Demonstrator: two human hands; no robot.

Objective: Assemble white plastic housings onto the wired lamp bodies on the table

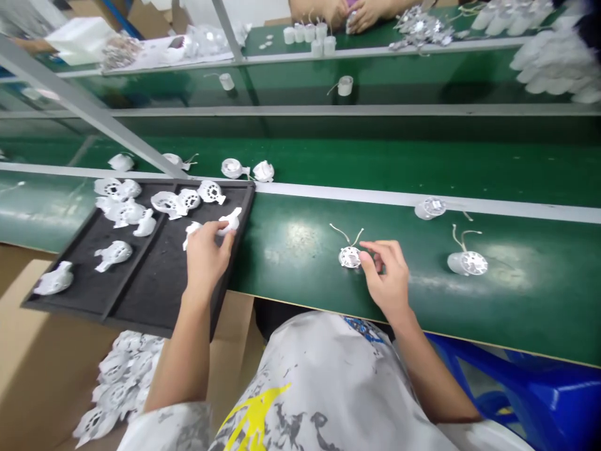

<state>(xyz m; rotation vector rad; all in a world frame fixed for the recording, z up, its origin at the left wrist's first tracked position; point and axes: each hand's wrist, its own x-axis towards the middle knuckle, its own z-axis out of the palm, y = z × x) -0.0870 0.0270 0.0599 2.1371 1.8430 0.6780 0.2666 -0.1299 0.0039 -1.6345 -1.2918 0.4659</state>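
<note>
My left hand (209, 250) pinches a white plastic cover with a narrow tab (231, 220) over the right side of the black tray (164, 275). Another white cover (191, 233) lies just beyond its knuckles, partly hidden. On the green bench, a small round white part with two thin wires (349, 257) sits with its slotted face up. The thumb and index finger of my right hand (387, 272) are closed at that part's right edge; their exact contact is hard to see.
Several white covers lie in the divided tray, with more in a cardboard box (117, 376) below. Two wired white cylinders (467, 263) (429, 208) rest to the right. A metal rail (328, 191) borders the green belt (375, 160). Another person's hands (359, 15) work across it. A blue stool (530, 388) stands lower right.
</note>
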